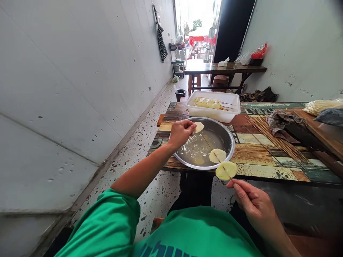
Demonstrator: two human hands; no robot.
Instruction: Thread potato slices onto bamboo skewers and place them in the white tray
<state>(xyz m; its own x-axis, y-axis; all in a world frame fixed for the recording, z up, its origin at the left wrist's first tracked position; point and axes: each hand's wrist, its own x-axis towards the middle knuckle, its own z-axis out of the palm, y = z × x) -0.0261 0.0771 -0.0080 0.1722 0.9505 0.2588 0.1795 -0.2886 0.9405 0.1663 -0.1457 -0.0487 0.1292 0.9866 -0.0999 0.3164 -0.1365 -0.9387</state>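
Note:
My right hand (254,201) grips the lower end of a thin skewer (207,142), which slants up and away to the left. Two pale potato slices (226,170) are threaded on it, one just above my fingers and one farther up. Between the thumb and fingers of my left hand (183,132) is another potato slice (198,127), at the skewer's far end; whether the tip has pierced it I cannot tell. Below both hands' work stands a metal basin (230,144) of cloudy water, with a few slices faintly visible under the surface.
Behind the basin, a white plastic tub (227,116) holds several filled skewers. Bare bamboo skewers (276,137) lie on the patterned table (249,157) to the right, beside a crumpled cloth (284,123) and a wooden board (324,132). A wall (66,89) runs along the left.

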